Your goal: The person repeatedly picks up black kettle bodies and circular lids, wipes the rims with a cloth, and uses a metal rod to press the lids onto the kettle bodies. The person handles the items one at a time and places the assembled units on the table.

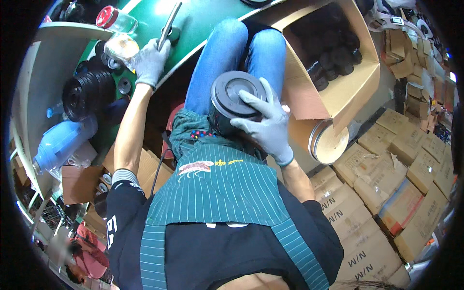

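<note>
My left hand, in a grey glove, is over the green table at the upper left. Its fingers are closed round a long, slim grey tool whose exact kind I cannot make out. A black, round, lidded canister rests on my lap, its flat ringed top facing up. My right hand, gloved too, grips it from the right, with thumb and fingers spread over the rim. Close to my left hand are a plastic-wrapped roundish item and a clear jar with a red lid.
An open cardboard box full of black round parts stands right of my knees. Stacked black discs and a blue plastic bottle are at the left. Closed cartons cover the right side. A person sits at the lower left.
</note>
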`<state>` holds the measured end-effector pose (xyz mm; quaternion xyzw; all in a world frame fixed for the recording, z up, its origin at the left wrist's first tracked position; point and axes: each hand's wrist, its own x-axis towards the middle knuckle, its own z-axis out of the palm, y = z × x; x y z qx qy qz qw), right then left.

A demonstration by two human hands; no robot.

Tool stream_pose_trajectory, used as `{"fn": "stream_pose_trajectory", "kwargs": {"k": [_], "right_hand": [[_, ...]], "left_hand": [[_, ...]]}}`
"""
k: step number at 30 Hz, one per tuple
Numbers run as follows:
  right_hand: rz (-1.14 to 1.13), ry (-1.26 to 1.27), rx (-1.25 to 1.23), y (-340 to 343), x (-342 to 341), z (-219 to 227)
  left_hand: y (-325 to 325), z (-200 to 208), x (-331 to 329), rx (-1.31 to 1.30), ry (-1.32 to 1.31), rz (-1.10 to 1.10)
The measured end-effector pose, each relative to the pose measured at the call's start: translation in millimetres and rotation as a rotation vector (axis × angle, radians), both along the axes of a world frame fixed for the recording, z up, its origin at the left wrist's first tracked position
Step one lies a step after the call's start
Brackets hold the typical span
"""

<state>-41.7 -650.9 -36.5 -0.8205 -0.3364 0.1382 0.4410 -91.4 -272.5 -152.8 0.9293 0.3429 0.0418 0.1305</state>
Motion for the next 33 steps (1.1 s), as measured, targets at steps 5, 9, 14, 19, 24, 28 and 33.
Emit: {"fn": "stream_pose_trajectory", "kwargs": {"k": [5, 9, 14, 19, 24, 28, 33], "right_hand": [[-0.363, 0.376, 0.28, -1.9, 44.3, 44.4], [-0.33, 0.787, 0.701, 7.3, 101.3, -9.9], [-0.187, 1.353, 0.722, 120.6, 144.5, -17.9], [0.071, 1.465, 0.69, 125.3, 177.3, -64.8], [0.065, 1.734, 0.889, 82.4, 177.9, -107.4], [0.207, 1.651, 0.862, 85.5, 181.8, -119.0], [0.187, 1.643, 0.743, 91.4, 191.3, -111.8]], "left_hand": [[-28.9, 59.4, -42.9, 0.101, -0.525, -0.395], [-69.7, 85.2, -40.0, 0.004, -0.725, -0.861], [-60.9, 78.3, -9.7, -0.393, -0.818, -0.363], [29.2, 153.4, 114.4, 0.094, -0.729, -0.269], [161.2, 118.6, 278.7, 0.215, -0.573, -0.138], [201.3, 96.6, 378.9, 0.204, -0.501, -0.033], [230.3, 99.9, 423.3, 0.23, -0.226, -0.033]]}}
